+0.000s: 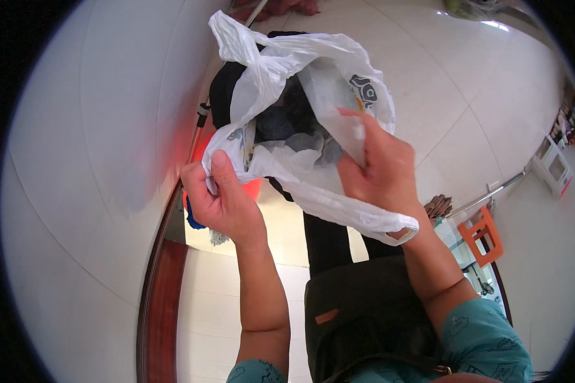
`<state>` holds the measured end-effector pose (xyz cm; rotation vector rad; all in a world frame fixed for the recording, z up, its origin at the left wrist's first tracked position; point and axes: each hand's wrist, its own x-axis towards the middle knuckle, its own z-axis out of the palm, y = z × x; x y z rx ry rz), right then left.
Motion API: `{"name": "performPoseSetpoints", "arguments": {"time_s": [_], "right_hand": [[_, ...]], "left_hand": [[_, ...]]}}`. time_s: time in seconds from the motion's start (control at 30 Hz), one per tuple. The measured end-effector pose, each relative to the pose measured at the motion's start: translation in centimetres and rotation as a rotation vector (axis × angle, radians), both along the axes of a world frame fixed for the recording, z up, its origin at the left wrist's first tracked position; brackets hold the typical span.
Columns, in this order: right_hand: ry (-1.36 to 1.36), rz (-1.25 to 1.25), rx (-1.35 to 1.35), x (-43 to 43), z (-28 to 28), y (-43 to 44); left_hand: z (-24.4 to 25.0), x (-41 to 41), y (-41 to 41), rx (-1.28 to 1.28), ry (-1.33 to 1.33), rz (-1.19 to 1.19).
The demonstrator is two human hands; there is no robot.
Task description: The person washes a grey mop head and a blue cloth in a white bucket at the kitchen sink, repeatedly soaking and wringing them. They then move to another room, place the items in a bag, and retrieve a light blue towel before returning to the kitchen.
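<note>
A white plastic carrier bag point(311, 189) with dark printing is held up, its mouth facing me. My left hand point(225, 201) pinches the bag's left rim between thumb and fingers. Through the loop of one bag handle reaches my right hand point(381, 160), at the right side of the mouth. Its thumb and fingers grip a translucent whitish plastic sheet point(330, 103); I cannot tell whether this is a separate bag or part of the carrier bag. Dark grey contents point(287, 115) and crumpled translucent plastic point(306, 142) show inside, too shadowed to name.
A black bag point(364, 306) hangs against my front. Behind the carrier bag are a black object point(223, 95) and a red container point(251, 189), partly hidden. A tiled wall point(100, 119) and dark red wooden frame point(160, 306) run along the left. At right is an orange plastic object point(481, 237).
</note>
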<state>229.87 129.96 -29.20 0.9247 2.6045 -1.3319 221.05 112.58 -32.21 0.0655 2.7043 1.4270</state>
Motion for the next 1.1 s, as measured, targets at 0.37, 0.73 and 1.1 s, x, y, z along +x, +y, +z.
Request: {"name": "performPoseSetpoints", "arguments": {"time_s": [0.37,0.73,1.1], "right_hand": [[0.155,0.479,-0.006,-4.9,-4.4,-2.5],[-0.278,0.875,0.294,-5.7,-23.6,-11.3],[0.004,0.247,-0.543,-2.6,-3.2,-0.5]], "left_hand": [[-0.2,0.7,-0.7,0.051,-0.006,0.025],[-0.5,1.0,-0.8,0.025,-0.022,-0.022],[0.0,1.4,-3.7,-0.191,-0.086,-0.016]]}}
